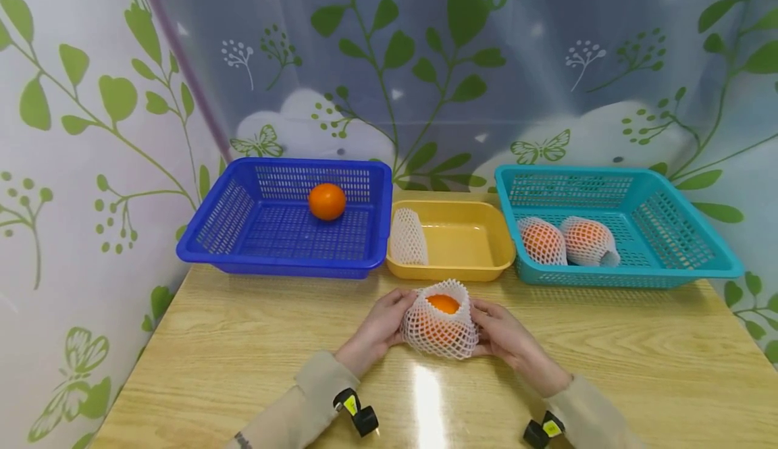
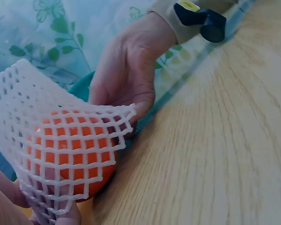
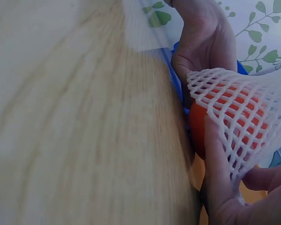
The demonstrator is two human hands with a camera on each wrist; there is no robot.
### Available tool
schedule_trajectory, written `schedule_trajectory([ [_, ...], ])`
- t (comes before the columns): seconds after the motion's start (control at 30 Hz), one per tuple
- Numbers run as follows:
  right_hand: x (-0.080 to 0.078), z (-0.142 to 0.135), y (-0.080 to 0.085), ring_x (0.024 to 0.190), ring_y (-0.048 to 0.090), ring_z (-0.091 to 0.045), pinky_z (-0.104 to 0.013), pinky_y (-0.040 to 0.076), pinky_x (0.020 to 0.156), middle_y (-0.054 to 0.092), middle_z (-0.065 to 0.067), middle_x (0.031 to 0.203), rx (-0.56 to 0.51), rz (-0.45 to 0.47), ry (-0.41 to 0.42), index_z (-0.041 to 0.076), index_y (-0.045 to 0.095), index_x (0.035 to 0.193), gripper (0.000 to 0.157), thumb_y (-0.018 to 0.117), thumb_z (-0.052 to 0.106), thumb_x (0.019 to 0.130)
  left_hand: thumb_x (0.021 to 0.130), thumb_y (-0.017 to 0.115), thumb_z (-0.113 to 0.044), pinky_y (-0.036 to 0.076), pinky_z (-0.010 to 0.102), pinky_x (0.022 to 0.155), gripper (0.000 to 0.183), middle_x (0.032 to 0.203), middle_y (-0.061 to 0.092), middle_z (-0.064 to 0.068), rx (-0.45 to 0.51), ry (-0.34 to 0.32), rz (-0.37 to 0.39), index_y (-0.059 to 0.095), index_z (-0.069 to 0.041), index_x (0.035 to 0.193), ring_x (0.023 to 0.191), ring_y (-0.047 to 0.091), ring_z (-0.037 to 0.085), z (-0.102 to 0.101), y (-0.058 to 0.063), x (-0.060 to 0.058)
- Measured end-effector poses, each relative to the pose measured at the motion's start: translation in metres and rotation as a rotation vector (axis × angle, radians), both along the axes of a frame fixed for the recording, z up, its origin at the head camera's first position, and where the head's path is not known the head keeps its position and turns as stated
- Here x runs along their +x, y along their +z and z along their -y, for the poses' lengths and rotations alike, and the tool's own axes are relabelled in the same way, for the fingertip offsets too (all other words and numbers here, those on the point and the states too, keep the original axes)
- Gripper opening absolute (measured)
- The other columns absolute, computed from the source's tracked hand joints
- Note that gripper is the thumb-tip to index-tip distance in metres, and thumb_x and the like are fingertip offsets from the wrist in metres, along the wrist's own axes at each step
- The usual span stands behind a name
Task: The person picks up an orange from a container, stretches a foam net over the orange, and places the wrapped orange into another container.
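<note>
An orange point(image 1: 443, 304) sits inside a white foam net sleeve point(image 1: 446, 348) close over the front middle of the table. The left hand point(image 1: 381, 324) pinches the sleeve's left side, and the right hand point(image 1: 503, 335) pinches its right side. In the left wrist view the netting point(image 2: 70, 157) covers most of the orange point(image 2: 105, 180), whose lower edge shows bare. From the right wrist, the orange point(image 3: 196, 126) also sticks out below the net, with a finger of the right hand point(image 3: 218, 159) along the net's edge.
Behind the hands stands a yellow basin point(image 1: 462, 273) with a white foam net point(image 1: 408, 238) in it. To its left, a blue basket point(image 1: 292, 263) holds one bare orange point(image 1: 327, 202). The teal basket point(image 1: 626, 275) on the right holds two net-wrapped oranges point(image 1: 543, 241). A patterned curtain hangs behind.
</note>
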State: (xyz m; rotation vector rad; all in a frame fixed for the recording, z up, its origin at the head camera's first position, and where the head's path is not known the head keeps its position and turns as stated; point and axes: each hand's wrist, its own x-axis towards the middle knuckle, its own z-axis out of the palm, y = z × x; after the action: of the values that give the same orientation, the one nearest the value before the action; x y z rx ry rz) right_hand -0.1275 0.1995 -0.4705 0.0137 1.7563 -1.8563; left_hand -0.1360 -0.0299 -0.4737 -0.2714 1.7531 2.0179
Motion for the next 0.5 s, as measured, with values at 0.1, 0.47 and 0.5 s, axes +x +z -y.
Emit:
schedule_trajectory([
  [0.1,-0.002,0.002,0.002,0.093,0.072,-0.012,-0.031,0.064,0.079,0.071,0.002,0.104,0.013,-0.004,0.031,-0.013,0.023,0.155,0.056,0.032,0.022,0.112,0.108,0.049,-0.029,0.051,0.020,0.062,0.032,0.094,0.060,-0.001,0.028,0.032,-0.015,0.058,-0.003,0.123,0.078,0.058,0.008,-0.003,0.001,0.000],
  [0.47,-0.012,0.015,0.027,0.106,0.069,-0.018,-0.038,0.060,0.095,0.060,-0.007,0.131,-0.120,-0.019,-0.028,0.003,0.019,0.160,0.072,0.033,0.051,0.109,0.107,0.049,-0.031,0.047,0.021,0.066,0.032,0.103,0.061,0.003,0.087,0.155,-0.196,0.058,-0.004,0.120,0.084,0.055,0.011,-0.009,0.029,-0.006],
  [0.5,-0.013,0.016,0.029,0.108,0.069,-0.019,-0.041,0.059,0.098,0.058,-0.008,0.135,-0.141,-0.021,-0.020,0.005,0.019,0.160,0.074,0.032,0.055,0.107,0.107,0.049,-0.032,0.048,0.022,0.067,0.033,0.104,0.062,0.003,0.084,0.160,-0.207,0.059,-0.004,0.119,0.086,0.056,0.011,-0.009,0.033,-0.006],
])
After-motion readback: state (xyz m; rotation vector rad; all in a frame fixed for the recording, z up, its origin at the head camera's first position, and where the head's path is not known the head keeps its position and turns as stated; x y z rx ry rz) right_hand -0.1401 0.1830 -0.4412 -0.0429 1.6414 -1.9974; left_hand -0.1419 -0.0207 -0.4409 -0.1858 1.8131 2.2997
